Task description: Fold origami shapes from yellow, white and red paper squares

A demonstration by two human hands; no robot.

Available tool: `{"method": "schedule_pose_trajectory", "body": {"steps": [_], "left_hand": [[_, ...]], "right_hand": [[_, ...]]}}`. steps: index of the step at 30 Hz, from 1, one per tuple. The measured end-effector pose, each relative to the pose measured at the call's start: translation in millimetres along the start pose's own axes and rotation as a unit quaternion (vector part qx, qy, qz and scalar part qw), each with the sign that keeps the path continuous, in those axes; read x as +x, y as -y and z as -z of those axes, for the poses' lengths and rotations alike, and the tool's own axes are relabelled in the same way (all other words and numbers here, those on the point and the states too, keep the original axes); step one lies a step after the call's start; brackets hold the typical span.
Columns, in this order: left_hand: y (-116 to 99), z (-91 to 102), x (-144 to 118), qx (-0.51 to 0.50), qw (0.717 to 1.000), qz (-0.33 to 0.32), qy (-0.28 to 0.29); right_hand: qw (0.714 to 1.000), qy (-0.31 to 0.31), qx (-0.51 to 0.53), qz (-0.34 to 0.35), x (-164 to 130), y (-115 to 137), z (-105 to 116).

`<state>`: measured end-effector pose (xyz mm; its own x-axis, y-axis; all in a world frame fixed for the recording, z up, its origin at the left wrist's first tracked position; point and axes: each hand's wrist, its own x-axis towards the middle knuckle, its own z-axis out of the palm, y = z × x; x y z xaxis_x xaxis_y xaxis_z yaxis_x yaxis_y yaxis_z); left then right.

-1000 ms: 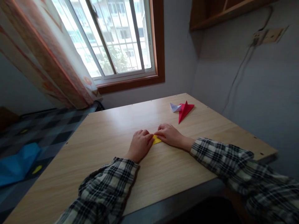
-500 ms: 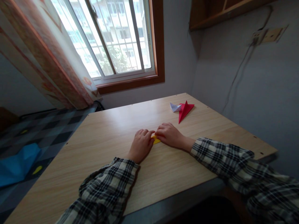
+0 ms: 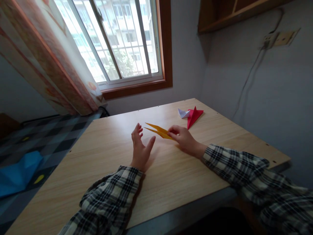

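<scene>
My right hand (image 3: 183, 138) pinches the right end of a folded yellow paper (image 3: 160, 131), holding it above the wooden table. Two thin pointed flaps of the paper stand apart at its left end. Just left of these tips is my left hand (image 3: 141, 147), its thumb and fingers spread, with nothing in it. Beyond my right hand, a small white folded paper boat (image 3: 183, 113) lies against a red folded paper (image 3: 194, 117) that has a raised point.
The wooden table (image 3: 105, 156) reaches toward the wall under the window (image 3: 117, 42). On the left, a blue folded paper (image 3: 22, 173) lies on a checked cloth (image 3: 61, 137). A cable (image 3: 246, 78) hangs from the wall socket at right.
The yellow paper has been lifted off the table and its flaps now show apart. My left hand has let go and opened; my right hand has kept hold and shifted slightly right.
</scene>
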<state>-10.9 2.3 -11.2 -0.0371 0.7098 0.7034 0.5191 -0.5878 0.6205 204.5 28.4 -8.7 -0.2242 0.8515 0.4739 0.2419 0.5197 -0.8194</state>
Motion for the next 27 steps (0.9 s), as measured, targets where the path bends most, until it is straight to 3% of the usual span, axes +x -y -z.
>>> {"method": "schedule_pose_trajectory", "body": {"steps": [4, 7, 9, 14, 22, 27], "left_hand": [[-1, -5.7, -2, -0.151, 0.974, 0.139, 0.093], [-12, -8.6, -3, -0.205, 0.947, 0.172, 0.179], [-19, -9.5, -4, -0.217, 0.94, 0.178, 0.196], [-27, -9.5, -5, -0.242, 0.925, 0.208, 0.205], [-28, -9.2, -6, -0.298, 0.894, 0.264, 0.203], [-32, -8.6, -5, -0.306, 0.889, 0.267, 0.21]], "right_hand": [[0.97, -0.017, 0.226, -0.089, -1, -1, -8], [0.943, 0.002, 0.304, -0.138, -5, 3, -14], [0.93, 0.024, 0.326, -0.171, -8, 8, -16], [0.907, 0.05, 0.362, -0.208, -15, 16, -21], [0.925, 0.052, 0.328, -0.186, -14, 11, -23], [0.908, 0.075, 0.359, -0.203, -14, 16, -21]]}}
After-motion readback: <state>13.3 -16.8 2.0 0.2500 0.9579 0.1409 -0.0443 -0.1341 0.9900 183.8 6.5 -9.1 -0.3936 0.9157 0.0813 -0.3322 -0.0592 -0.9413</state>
